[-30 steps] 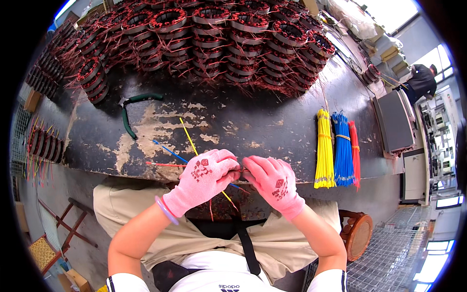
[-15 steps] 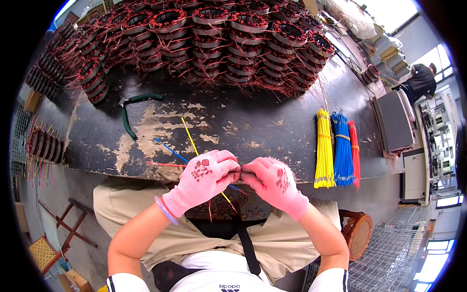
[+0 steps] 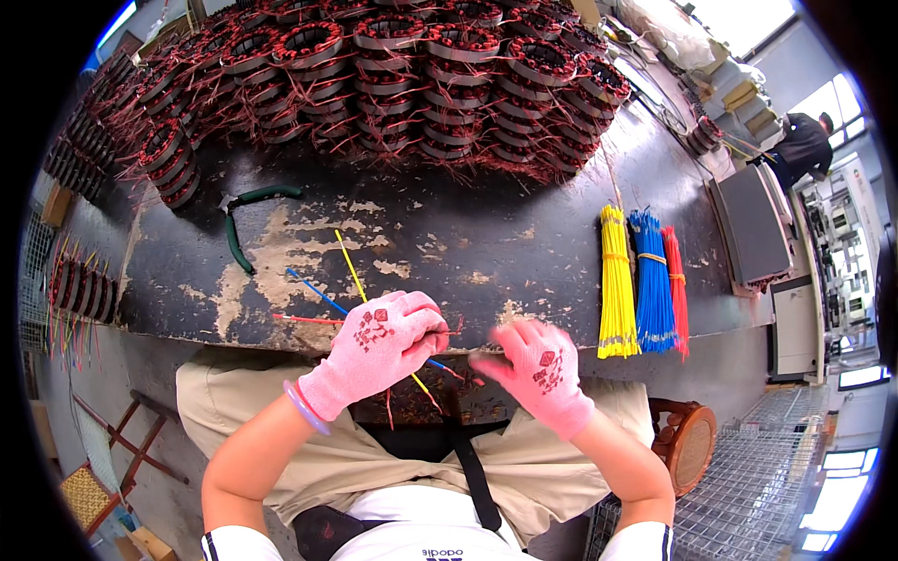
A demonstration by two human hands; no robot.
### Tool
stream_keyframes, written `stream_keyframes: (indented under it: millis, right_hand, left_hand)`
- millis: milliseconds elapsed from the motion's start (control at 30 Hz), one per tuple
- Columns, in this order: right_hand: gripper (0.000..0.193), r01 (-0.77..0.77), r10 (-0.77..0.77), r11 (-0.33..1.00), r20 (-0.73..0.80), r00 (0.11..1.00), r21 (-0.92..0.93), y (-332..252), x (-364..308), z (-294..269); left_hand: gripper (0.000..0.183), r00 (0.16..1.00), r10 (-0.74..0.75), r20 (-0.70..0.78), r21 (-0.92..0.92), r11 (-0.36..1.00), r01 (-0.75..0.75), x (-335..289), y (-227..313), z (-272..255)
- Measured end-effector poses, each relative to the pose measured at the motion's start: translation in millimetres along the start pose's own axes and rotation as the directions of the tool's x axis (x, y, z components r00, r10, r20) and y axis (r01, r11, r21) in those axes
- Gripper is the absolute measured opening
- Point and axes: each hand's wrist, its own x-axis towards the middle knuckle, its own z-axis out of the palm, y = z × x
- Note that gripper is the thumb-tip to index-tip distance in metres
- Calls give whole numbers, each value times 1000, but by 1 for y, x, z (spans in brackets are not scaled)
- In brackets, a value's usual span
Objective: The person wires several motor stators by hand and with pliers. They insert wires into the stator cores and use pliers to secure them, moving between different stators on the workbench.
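My left hand (image 3: 374, 341), in a pink knit glove, is closed over electrical wires just past the table's front edge. Out of its grip run a yellow wire (image 3: 351, 266), a blue wire (image 3: 318, 293) and a red wire (image 3: 304, 319), their far ends over the tabletop. Yellow, blue and red ends also poke out below the hand toward my lap. A thin reddish strand (image 3: 456, 331) shows at its fingertips. The crossing point of the wires is hidden under the glove. My right hand (image 3: 541, 374), also gloved, is apart to the right, thumb and fingers spread, slightly blurred, with nothing visible in it.
Stacked wire-wound motor stators (image 3: 388, 84) fill the table's back. Green-handled cutters (image 3: 238, 224) lie at left. Bundles of yellow (image 3: 616, 290), blue (image 3: 653, 290) and red wires (image 3: 675, 294) lie at right. A wooden stool (image 3: 687, 444) stands beside my leg; a person (image 3: 803, 145) is far right.
My right hand has parted from the left one and moved right, its fingers opening. My left hand, still gripping the wires, has shifted slightly left.
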Motion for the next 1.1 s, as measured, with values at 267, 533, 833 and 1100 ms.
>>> stream_keyframes:
  millis: [267, 533, 833, 1100]
  right_hand:
    - [23, -41, 49, 894, -6, 999, 447, 0, 33, 21]
    - [18, -322, 154, 761, 325, 933, 563, -9, 29, -4]
    - [17, -527, 193, 634, 544, 816, 566, -12, 47, -14]
    - [18, 84, -38, 978, -233, 972, 191, -9, 25, 2]
  left_hand:
    - [12, 999, 15, -30, 15, 1000, -15, 0, 0, 3]
    - [13, 999, 28, -30, 3, 1000, -28, -3, 0, 3]
    - [14, 999, 31, -36, 27, 999, -30, -2, -1, 2]
    - [12, 999, 8, -42, -5, 1000, -9, -3, -2, 2]
